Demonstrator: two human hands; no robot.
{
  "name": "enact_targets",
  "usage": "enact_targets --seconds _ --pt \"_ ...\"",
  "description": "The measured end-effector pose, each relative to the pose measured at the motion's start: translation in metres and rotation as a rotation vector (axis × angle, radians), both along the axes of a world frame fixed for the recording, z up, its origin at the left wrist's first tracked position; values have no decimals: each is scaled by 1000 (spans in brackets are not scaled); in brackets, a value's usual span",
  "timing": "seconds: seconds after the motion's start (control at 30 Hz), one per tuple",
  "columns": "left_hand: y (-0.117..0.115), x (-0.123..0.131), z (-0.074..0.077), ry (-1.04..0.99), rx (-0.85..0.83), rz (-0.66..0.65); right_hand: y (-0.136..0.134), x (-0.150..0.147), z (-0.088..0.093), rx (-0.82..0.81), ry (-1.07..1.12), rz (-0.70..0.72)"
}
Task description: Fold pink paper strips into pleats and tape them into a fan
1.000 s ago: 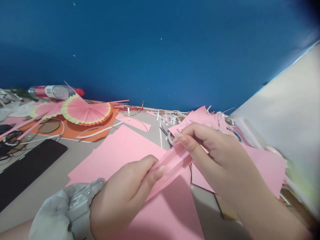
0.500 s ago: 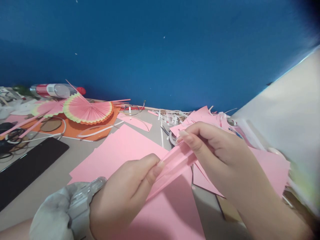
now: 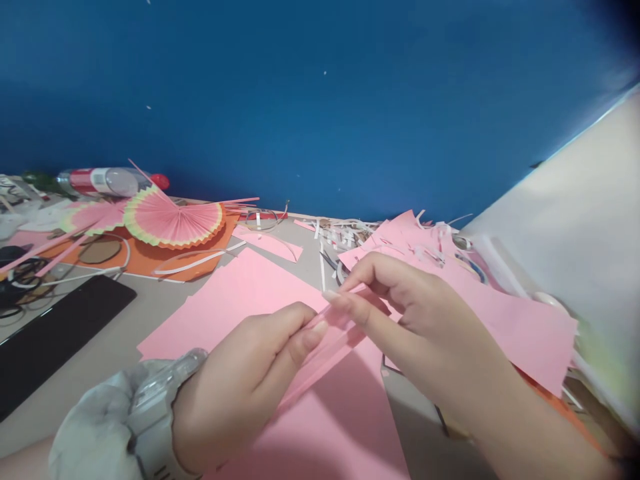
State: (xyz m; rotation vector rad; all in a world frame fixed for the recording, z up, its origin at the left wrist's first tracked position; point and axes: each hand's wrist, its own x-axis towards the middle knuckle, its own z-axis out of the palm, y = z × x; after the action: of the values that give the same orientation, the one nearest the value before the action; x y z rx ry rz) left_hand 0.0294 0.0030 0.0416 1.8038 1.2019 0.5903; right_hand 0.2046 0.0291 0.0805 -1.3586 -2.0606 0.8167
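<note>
Gripping creased pink paper (image 3: 330, 347) in left hand (image 3: 240, 380) and pinching its far end in right hand (image 3: 415, 320), above uncreased pink sheets (image 3: 250, 287), apparently part-folded, with pleated fan (image 3: 173, 223) already spread.

The left hand (image 3: 240, 383) and right hand (image 3: 420, 327) pinch a pink paper (image 3: 333, 347), apparently pleated, above pink sheets (image 3: 235, 293).

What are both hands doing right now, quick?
Left hand: closed, holding the folded pink paper strip.
Right hand: closed, pinching the same strip.
</note>
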Motion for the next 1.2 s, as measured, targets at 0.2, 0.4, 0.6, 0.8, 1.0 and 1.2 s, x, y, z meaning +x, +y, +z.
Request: enact_targets --seconds 0.2,0.4,0.6,0.8,1.0,1.2 --pt "0 -1 2 9 94 0 -1 -1 9 -76 85 -29" --pt "2 -2 3 -68 25 -70 0 0 7 -56 36 -4" --pt "4 -3 0 -92 78 -30 -5 -4 -7 -44 55 53" --pt "2 -4 0 -33 61 -16 -2 -2 -9 -102 99 79" --pt "3 -5 5 -15 24 -38 -1 4 -2 -37 65 51" --pt "3 -4 3 68 48 -67 3 14 7 101 -36 -57"
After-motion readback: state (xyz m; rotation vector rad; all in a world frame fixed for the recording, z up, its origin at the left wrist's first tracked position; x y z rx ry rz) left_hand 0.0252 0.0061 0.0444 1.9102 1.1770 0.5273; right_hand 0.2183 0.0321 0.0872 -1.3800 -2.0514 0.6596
